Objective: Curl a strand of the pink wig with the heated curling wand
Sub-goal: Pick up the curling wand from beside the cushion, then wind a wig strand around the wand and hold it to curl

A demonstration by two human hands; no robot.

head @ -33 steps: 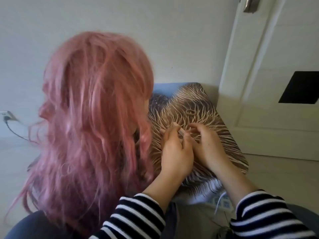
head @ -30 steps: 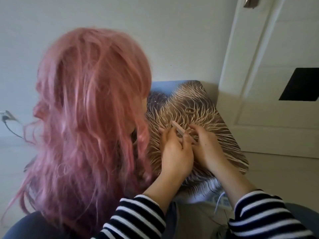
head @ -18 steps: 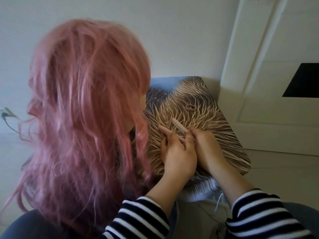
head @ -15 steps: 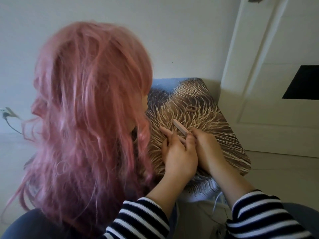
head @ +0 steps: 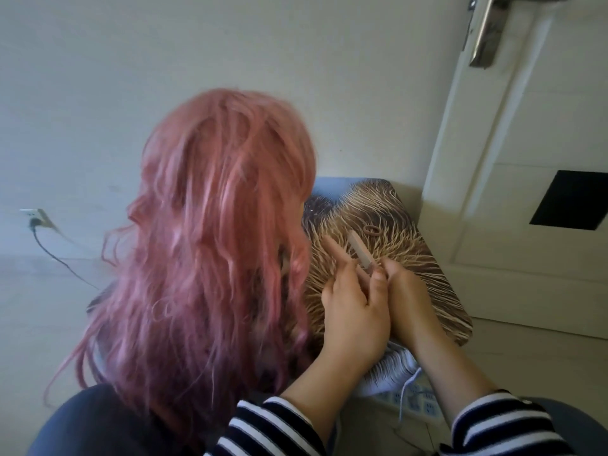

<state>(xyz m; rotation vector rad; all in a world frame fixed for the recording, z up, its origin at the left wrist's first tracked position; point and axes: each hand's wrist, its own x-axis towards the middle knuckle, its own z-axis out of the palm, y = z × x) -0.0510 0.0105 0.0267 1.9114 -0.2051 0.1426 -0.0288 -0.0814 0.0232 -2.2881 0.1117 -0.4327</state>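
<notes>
Both hands meet over a small pale clip [head: 360, 252], a flat slim piece that slants up and away from the fingers. Right hand [head: 409, 301] pinches the lower end of the clip between thumb and fingertips; left hand [head: 353, 311] lies pressed against the right, its thumb touching the same end and its index finger stretched out toward the pink wig [head: 210, 245]. Whether a strand of hair is caught in the clip cannot be told. Striped black-and-white sleeves [head: 276, 426] cover both forearms. Just left of the hands, the wig hangs in long loose waves, its nearest lock falling beside the left index finger. Under the hands lies a cushion [head: 424, 268] printed with brown and cream fur-like lines, and a small ring-shaped hair tie [head: 371, 229] rests on it beyond the clip. Right of the cushion stands a cream door [head: 533, 159] with a metal handle [head: 487, 31]. Far left of the wig, a black cable [head: 49, 255] runs from a wall socket [head: 34, 216]. No curling wand can be made out.
</notes>
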